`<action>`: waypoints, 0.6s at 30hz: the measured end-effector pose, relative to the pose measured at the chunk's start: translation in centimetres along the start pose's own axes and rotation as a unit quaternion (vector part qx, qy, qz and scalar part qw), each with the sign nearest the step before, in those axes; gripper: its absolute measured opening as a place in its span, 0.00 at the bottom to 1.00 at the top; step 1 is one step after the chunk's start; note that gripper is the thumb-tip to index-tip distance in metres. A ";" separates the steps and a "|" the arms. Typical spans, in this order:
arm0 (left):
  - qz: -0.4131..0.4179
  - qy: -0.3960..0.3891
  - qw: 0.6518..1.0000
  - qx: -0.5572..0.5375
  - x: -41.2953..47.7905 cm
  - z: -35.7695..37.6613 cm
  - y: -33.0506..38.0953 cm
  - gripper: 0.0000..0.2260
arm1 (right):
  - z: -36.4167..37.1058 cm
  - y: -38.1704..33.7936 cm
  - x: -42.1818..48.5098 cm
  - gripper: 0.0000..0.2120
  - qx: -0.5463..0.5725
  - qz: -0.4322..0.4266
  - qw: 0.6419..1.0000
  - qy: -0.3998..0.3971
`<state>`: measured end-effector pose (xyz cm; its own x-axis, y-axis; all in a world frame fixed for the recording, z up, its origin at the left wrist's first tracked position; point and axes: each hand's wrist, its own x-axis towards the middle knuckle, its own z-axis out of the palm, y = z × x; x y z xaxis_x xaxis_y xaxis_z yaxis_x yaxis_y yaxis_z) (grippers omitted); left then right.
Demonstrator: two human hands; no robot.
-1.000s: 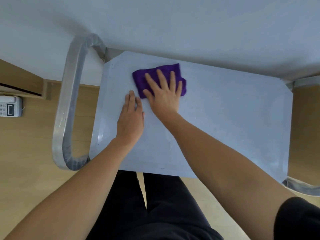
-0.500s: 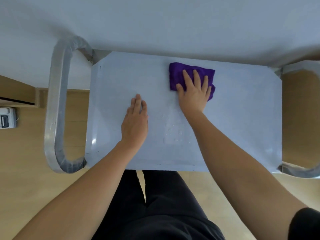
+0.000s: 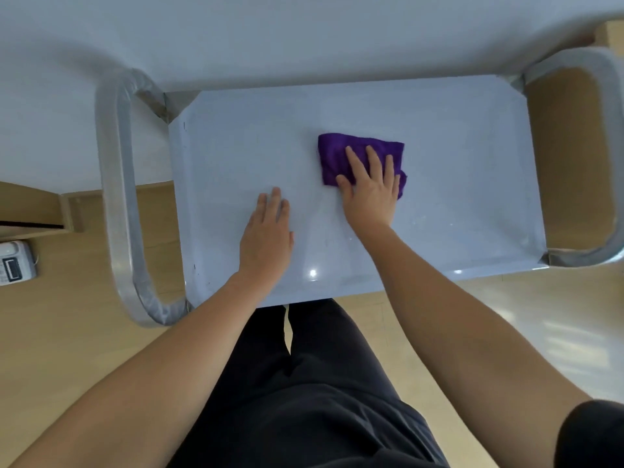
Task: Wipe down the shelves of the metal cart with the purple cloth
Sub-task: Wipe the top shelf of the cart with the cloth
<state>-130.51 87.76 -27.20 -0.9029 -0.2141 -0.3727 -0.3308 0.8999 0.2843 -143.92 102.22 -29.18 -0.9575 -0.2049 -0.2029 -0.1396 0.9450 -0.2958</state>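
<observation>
On the metal cart's top shelf (image 3: 456, 163), the right hand (image 3: 369, 194) is pressed flat onto the purple cloth (image 3: 341, 153), fingers straight and a bit spread. The cloth is bunched roughly mid-shelf, slightly toward the far edge. Just beside it, the left hand (image 3: 266, 231) is laid palm-down on bare metal, fingers straight and close together, nothing gripped. Tube handles are fitted at both ends, left handle (image 3: 118, 204) and right handle (image 3: 607, 146). Wooden floor (image 3: 67, 332) is seen underneath, with a small white device (image 3: 15, 261) off to the left.
</observation>
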 end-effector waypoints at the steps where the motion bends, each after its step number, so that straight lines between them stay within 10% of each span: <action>1: 0.012 -0.003 1.000 0.004 -0.8 0.4 -0.1 0.26 | 0.0 0.0 -0.6 0.24 0.006 0.012 1.000 -0.001; 11: 0.040 -0.017 0.998 -0.049 -2.1 -0.2 -1.6 0.27 | 2.3 -2.5 -8.1 0.24 0.014 -0.069 0.997 -0.017; 18: 0.034 -0.027 0.999 -0.012 -4.9 0.9 -3.6 0.27 | 1.2 1.4 -8.9 0.22 0.038 0.069 0.996 0.030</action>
<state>-124.64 85.95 -27.22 -0.9076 -0.1319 -0.3986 -0.2765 0.9022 0.3311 -135.24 105.08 -28.92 -0.9801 -0.0570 -0.1900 0.0111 0.9406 -0.3393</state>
